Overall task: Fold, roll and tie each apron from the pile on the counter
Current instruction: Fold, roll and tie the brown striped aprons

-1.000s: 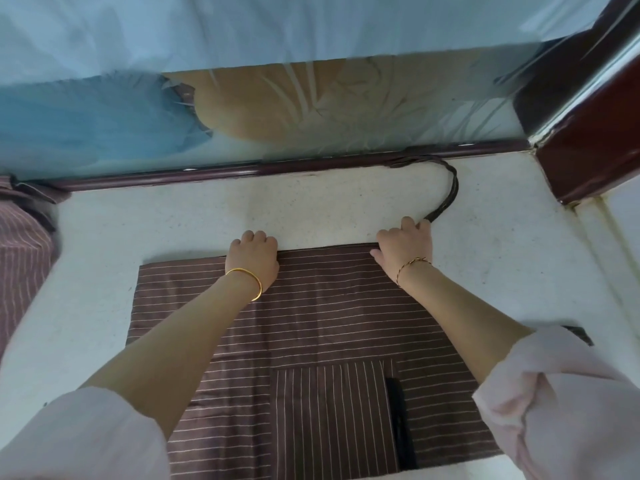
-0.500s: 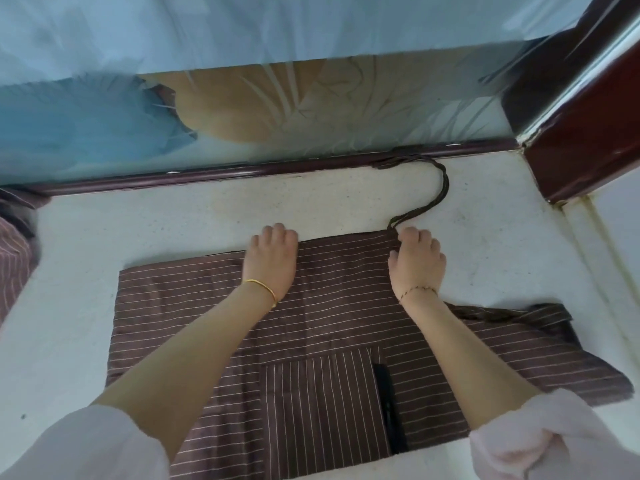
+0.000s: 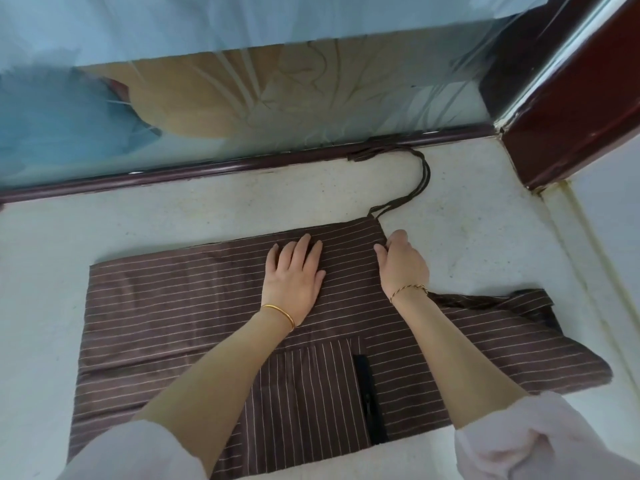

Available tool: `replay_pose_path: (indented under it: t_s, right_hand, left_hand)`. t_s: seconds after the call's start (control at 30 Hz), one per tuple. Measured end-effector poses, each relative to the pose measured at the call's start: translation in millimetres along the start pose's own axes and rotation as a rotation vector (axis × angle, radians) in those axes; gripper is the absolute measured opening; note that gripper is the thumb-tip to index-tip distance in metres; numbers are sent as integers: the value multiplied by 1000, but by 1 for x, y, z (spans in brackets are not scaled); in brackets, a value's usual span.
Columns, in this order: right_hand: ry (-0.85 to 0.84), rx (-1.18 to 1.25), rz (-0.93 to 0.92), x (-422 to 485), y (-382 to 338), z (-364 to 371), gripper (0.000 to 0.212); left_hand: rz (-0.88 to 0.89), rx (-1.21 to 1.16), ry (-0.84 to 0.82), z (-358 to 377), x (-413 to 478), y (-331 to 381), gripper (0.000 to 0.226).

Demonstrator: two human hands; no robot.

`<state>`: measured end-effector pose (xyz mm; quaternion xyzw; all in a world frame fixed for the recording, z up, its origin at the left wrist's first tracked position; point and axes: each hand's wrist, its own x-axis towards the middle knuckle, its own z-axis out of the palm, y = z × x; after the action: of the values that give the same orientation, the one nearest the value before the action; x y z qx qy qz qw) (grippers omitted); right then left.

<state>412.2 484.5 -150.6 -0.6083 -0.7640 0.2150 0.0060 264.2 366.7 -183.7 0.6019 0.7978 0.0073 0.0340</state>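
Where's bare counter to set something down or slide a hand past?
Free: counter between apron far edge and rail, left of the tie; also right of the right hand, toward the red post. Crowded: the middle, where the left hand presses the apron.

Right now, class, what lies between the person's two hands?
Only a bare strip of the striped apron, seen in the head view, between the left hand and right hand.

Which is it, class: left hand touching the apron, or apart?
Touching. The head view shows the left hand lying flat, fingers straight, on the apron.
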Motion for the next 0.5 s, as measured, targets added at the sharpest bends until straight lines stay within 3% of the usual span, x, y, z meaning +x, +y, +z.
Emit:
replay_pose_path:
  t_s: [0.37, 0.5]
  right_hand:
    - [128, -143, -178, 18, 13, 10, 29]
    - [349, -149, -214, 10, 1, 3, 37]
  left_hand:
    - [35, 11, -123, 0, 26, -7, 61]
    - [-58, -187, 110, -18, 8, 13, 45]
